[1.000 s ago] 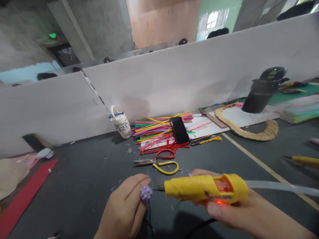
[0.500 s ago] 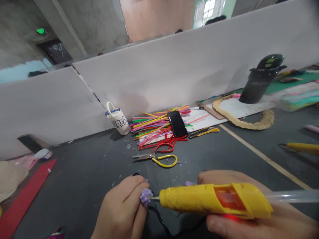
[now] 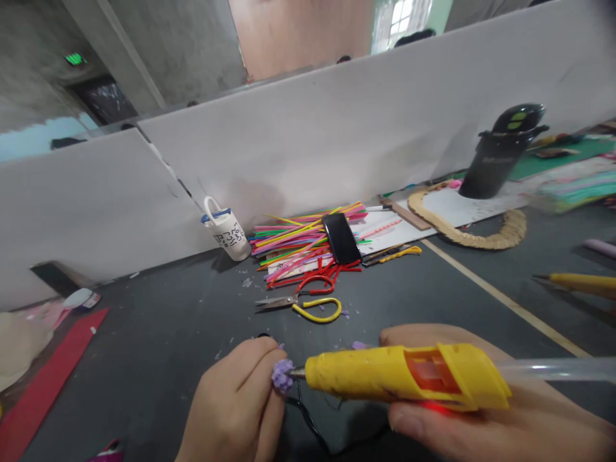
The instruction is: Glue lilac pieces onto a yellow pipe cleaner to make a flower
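My left hand (image 3: 240, 398) is closed, pinching a small purple flower-like cluster (image 3: 282, 375) between thumb and fingers. In my right hand (image 3: 447, 423) lies a yellow hot glue gun (image 3: 366, 373), gripped along its body, with a clear glue stick (image 3: 553, 369) coming out of its back end. The gun's metal nozzle touches or nearly touches the purple cluster. A red light glows beneath the gun. Below the nozzle a black cord (image 3: 308, 420) runs over the dark table. Just beyond my hands are scissors (image 3: 298, 300) with one red and one yellow handle.
Colourful pipe cleaners (image 3: 289, 240) lie at the back under a black phone (image 3: 341, 239), beside a white cup (image 3: 226, 234). Further right are a curved cardboard piece (image 3: 481, 239) and a black bottle (image 3: 495, 160). A red strip (image 3: 52, 378) lies left. A white partition (image 3: 312, 141) borders the table.
The glue gun has shifted slightly left and up, its nozzle staying at the purple cluster. My left hand keeps its pinch almost unmoved.
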Available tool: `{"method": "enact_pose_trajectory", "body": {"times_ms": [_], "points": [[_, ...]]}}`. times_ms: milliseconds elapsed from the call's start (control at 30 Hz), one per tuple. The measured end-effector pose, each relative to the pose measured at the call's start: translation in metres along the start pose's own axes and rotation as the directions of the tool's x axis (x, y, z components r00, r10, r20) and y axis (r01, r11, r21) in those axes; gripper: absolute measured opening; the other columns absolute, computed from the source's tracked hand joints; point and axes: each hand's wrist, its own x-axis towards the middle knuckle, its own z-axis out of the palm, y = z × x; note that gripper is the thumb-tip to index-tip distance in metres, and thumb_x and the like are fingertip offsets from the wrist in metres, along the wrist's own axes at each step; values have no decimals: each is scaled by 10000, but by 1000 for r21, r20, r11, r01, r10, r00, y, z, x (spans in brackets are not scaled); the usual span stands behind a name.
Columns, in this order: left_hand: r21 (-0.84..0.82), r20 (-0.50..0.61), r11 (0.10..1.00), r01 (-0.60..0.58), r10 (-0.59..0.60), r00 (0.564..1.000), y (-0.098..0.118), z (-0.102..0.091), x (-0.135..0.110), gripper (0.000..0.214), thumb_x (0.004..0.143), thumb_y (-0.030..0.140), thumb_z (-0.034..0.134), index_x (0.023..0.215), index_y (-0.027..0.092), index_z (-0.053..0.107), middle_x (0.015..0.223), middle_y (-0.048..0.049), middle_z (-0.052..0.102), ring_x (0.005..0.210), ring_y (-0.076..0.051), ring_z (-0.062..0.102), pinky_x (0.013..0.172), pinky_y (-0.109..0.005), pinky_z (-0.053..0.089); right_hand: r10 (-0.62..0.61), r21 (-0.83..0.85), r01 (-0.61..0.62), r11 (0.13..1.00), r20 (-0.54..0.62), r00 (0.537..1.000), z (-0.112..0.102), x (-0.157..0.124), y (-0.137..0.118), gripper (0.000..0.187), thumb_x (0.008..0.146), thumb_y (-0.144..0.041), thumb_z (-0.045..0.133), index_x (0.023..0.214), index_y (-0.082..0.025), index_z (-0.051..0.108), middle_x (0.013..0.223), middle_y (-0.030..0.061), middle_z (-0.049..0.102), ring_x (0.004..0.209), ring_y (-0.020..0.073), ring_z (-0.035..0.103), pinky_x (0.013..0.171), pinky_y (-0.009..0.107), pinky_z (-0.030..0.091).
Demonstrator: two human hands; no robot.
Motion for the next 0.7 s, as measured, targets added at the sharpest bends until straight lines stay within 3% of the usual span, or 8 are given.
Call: {"method": "enact_pose_trajectory", "body": {"times_ms": [233,400,567,700], "points": [[19,-25,1000,-13,14,1000,0,2,0,178,829,64,471,924,131,606,803,-113,721,734,-181,695,679,-241,571,14,58,-14,998,-2,1000,3,-5,8,251,734,-409,654,960,-309,699,674,-30,731,437,154,643,401,184,535],[4,-3,1000,4,-4,1000,0,3,-3,185,830,60,474,945,127,603,833,-123,716,757,-185,691,692,-255,570,-13,110,13,994,-4,1000,2,-2,3,302,744,-423,647,1023,-318,699,780,-15,755,538,187,683,478,221,573],[5,-7,1000,1,-1,1000,0,0,-2,178,831,55,474,936,125,599,814,-118,714,749,-178,689,690,-242,562,-58,-22,59,998,11,998,-2,0,4,366,740,-391,657,1103,-356,688,839,-33,761,677,214,705,562,242,585],[10,-10,1000,-3,3,1000,-1,0,-2,183,829,57,473,948,123,597,832,-124,717,755,-179,691,694,-244,562,-79,-47,79,996,-10,997,1,-2,9,369,749,-409,643,1111,-354,685,814,-29,756,671,217,700,539,240,573]]}}
